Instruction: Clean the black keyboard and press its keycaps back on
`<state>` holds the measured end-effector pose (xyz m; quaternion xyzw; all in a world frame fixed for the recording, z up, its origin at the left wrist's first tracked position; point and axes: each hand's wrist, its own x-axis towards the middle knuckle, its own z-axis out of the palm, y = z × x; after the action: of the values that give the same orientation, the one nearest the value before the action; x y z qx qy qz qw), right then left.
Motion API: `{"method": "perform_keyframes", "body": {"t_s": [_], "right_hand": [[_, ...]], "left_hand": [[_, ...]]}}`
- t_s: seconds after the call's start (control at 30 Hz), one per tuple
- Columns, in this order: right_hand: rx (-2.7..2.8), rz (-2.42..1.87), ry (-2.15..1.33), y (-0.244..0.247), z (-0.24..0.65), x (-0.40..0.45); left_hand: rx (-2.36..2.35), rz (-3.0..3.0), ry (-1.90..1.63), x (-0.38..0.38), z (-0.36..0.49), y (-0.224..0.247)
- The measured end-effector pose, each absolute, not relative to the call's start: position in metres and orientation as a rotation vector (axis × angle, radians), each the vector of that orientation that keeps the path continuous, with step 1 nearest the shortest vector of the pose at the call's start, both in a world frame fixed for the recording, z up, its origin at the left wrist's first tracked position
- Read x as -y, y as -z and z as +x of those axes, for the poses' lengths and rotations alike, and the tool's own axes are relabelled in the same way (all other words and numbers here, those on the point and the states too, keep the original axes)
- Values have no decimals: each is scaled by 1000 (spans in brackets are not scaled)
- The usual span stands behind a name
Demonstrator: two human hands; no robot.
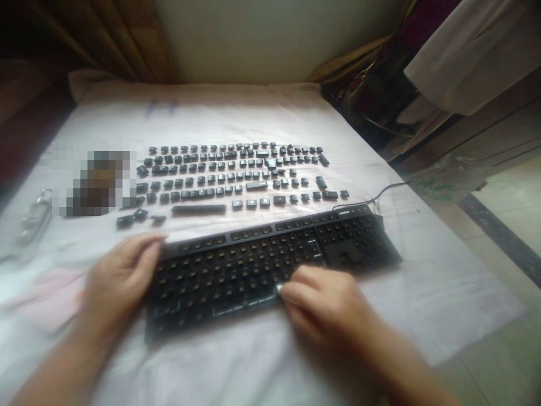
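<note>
A black keyboard with its keycaps off lies slantwise on the cloth-covered table, its bare key posts showing. My left hand holds the keyboard's left end, thumb and fingers closed at its upper corner. Over the lower middle of the keyboard, near the long space-bar slot, my right hand is closed in a pinch. A small whitish bit shows at its fingertips, too blurred to name. Behind the keyboard, loose black keycaps are laid out in rows, with the long space bar at the front.
A pink cloth lies beside my left wrist. Farther left are a clear plastic item and a pixelated patch. The keyboard's cable runs off the right table edge, near a clear plastic bag.
</note>
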<state>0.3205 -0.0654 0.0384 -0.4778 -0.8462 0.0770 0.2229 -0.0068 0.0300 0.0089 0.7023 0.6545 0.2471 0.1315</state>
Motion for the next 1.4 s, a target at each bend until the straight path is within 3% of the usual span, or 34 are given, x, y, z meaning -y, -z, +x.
{"method": "perform_keyframes", "body": {"t_s": [0.27,0.83,1.4], "right_hand": [[2457,-1392,-138,-41,309,64],[2210,-1335,-390,-54,328,67],[2369,-1445,-245,-45,340,73]], "left_hand": [[-1827,2104,-754,-29,-4,-8],[-1739,2182,-848,-30,-6,-1],[-1693,2140,-913,-31,-5,0]]}}
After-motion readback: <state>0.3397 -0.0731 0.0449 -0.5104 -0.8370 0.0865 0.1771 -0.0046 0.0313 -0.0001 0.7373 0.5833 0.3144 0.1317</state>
